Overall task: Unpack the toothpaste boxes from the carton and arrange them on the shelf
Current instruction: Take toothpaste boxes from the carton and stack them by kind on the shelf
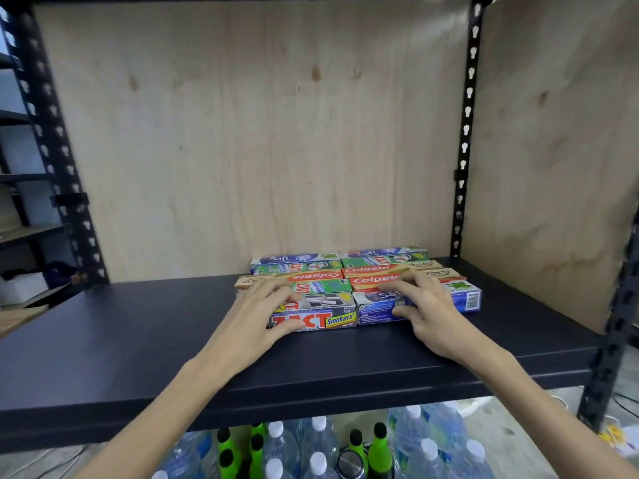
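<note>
A block of toothpaste boxes [359, 286] lies flat on a dark shelf [138, 333], toward its back right, in two side-by-side columns. Six rows per column can be counted, so about twelve boxes, though any second layer underneath is hidden. The front pair are a red "Smokers" box [313, 314] on the left and a blue Safi box [418, 302] on the right, touching end to end.

The left hand [266, 305] grips the Smokers box, thumb curled on its front face and fingers spread over its top. The right hand [422, 299] grips the Safi box the same way. The carton is not in view.

Judged from this, uneven pressure from either hand could skew the front row or nudge the rows behind out of line, since the boxes are light and loose.

Plywood panels [262, 140] close the back and right side. Below the shelf stand many clear water bottles [318, 440] and about five green bottles [378, 447].
</note>
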`<act>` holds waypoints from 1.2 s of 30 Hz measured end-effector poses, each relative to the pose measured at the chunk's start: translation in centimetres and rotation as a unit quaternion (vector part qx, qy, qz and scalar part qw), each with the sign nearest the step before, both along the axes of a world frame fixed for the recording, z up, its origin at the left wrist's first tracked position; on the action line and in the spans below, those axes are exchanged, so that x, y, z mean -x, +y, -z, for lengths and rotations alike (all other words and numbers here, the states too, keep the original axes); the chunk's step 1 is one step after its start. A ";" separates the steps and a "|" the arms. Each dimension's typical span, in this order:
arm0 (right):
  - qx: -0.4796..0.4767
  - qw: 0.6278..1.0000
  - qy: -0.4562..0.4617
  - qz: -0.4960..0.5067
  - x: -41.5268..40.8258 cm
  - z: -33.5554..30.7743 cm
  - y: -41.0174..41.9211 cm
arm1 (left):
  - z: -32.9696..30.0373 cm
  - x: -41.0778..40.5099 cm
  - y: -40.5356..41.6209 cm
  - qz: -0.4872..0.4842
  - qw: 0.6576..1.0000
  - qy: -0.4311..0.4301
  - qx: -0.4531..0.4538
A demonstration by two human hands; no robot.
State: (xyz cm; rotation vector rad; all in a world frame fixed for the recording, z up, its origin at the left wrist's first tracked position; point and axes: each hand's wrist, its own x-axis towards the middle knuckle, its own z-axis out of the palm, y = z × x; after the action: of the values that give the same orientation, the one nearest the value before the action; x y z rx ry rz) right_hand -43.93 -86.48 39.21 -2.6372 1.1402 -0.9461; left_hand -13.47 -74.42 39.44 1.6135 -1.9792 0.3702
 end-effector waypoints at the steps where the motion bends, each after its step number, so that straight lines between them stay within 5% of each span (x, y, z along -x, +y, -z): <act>1: -0.001 1.000 0.000 0.002 0.0 0.0 0.0 | -0.1 0.0 -0.1 -0.002 1.000 -0.001 -0.004; 27: 0.067 0.995 -0.045 0.057 -0.2 0.2 3.0 | -0.7 2.4 2.9 -0.046 0.998 0.052 0.002; 31: 0.082 0.982 -0.163 0.042 -0.3 1.3 7.1 | 0.5 5.1 6.3 -0.003 0.997 0.046 0.069; 36: 0.119 0.958 -0.254 0.057 -1.5 7.9 16.1 | 9.9 10.1 12.7 -0.045 0.966 0.123 0.225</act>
State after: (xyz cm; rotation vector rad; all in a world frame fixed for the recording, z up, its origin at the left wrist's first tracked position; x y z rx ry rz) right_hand -42.43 -70.35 31.27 -2.2808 1.1038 -1.7523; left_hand -23.52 -61.73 29.51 1.3811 -1.5081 0.5775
